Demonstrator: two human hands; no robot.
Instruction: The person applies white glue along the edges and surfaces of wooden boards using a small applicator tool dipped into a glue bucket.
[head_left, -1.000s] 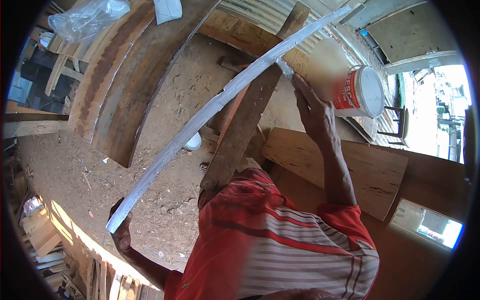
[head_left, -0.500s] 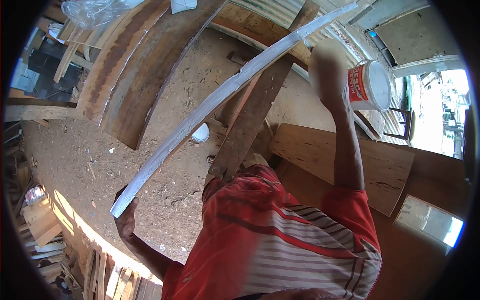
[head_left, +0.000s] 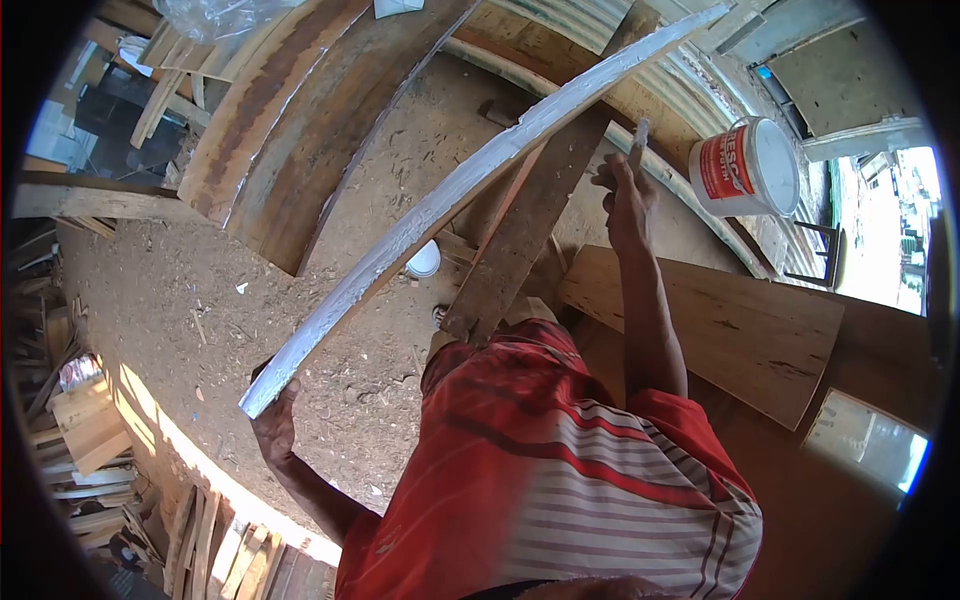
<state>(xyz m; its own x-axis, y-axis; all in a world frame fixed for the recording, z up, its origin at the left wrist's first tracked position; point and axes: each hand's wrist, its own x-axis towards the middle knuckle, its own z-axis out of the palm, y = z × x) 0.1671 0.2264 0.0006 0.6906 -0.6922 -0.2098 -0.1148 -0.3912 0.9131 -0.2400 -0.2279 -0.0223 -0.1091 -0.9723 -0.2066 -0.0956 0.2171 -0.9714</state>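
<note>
A long curved strip of wood (head_left: 425, 215), its upper face coated white, runs diagonally from lower left to upper right and crosses over a dark plank (head_left: 530, 215). My left hand (head_left: 275, 415) is wrapped round the strip's lower end. To the right of the strip, my right hand (head_left: 628, 200) is closed on a small brush-like tool (head_left: 640, 140) with a whitish tip, held upright and apart from the strip. A white bucket with a red label (head_left: 740, 168) stands beyond my right hand.
Broad curved boards (head_left: 310, 130) lie at the upper left under a plastic bag (head_left: 220, 15). A small white container (head_left: 424, 260) sits on the littered ground. Plywood (head_left: 710, 325) is at the right, with wood scraps (head_left: 90, 425) at lower left.
My right hand has moved off the strip, swung out toward the bucket and come back nearer with the tool. The left hand keeps its hold. The whole view has shifted slightly.
</note>
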